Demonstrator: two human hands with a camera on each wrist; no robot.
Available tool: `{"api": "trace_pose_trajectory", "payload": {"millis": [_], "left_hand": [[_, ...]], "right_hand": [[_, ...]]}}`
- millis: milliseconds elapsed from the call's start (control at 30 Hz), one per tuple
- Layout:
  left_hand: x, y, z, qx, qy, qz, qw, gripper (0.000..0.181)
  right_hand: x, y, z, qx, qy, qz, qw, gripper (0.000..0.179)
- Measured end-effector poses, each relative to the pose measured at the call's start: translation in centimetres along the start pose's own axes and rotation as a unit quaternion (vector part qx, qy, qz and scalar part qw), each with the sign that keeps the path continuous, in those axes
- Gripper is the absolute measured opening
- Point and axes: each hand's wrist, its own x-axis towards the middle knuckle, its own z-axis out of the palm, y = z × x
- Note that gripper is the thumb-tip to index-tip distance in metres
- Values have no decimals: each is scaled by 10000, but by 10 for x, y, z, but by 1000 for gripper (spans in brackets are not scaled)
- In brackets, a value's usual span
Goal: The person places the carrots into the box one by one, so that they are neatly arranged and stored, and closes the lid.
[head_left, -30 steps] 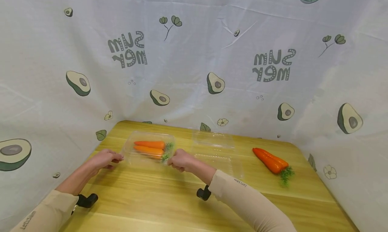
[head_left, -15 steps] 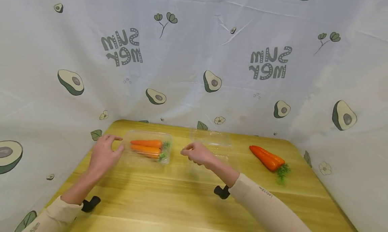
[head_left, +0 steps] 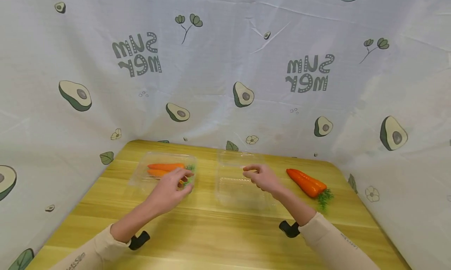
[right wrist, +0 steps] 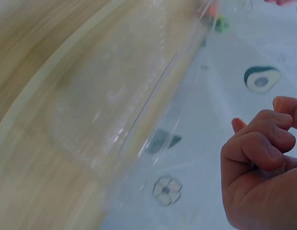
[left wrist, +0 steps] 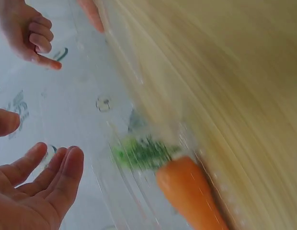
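Observation:
A clear plastic box [head_left: 140, 180] holds orange carrots [head_left: 163, 167] with green leafy tops, on the left side of the table. In front of its right end hovers my left hand [head_left: 169, 191], fingers extended and apart, holding nothing. A second clear box [head_left: 239, 193] stands to the right with its lid [head_left: 234, 158] raised behind; no carrots show in it. Over its right side is my right hand [head_left: 263, 178], the index finger reaching forward and the others loosely curled around nothing. The left wrist view shows a carrot [left wrist: 187, 189] through the clear plastic.
Two more carrots [head_left: 306, 183], side by side with green tops, lie on the wooden table [head_left: 225, 238] at the right. A white curtain [head_left: 211, 74] with avocado prints hangs behind the table and along both sides.
Both hands have let go of the carrot-filled box. My left hand rose from its left side and moved right across its front; my right hand moved right to the second box.

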Motion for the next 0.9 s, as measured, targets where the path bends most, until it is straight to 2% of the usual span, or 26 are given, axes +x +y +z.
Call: {"api": "trace_pose_trajectory", "payload": {"millis": [100,300,667,900], "left_hand": [[6,10,17,18,-165,-180,9997,34],[17,21,45,122,-559,-474,9972,49],[27,19,71,-626,-1180,-667,9888,74],[32,16,80,-761,-1310,-666,9862,71]], "right_hand": [[-7,13,-16,60,74,-30,10000,42],[-22,30,-40,-2,259,208,9994,45],[-37,65,-70,-13,493,202,9986,53],[-44,84,-87,-28,651,300,9974,63]]}}
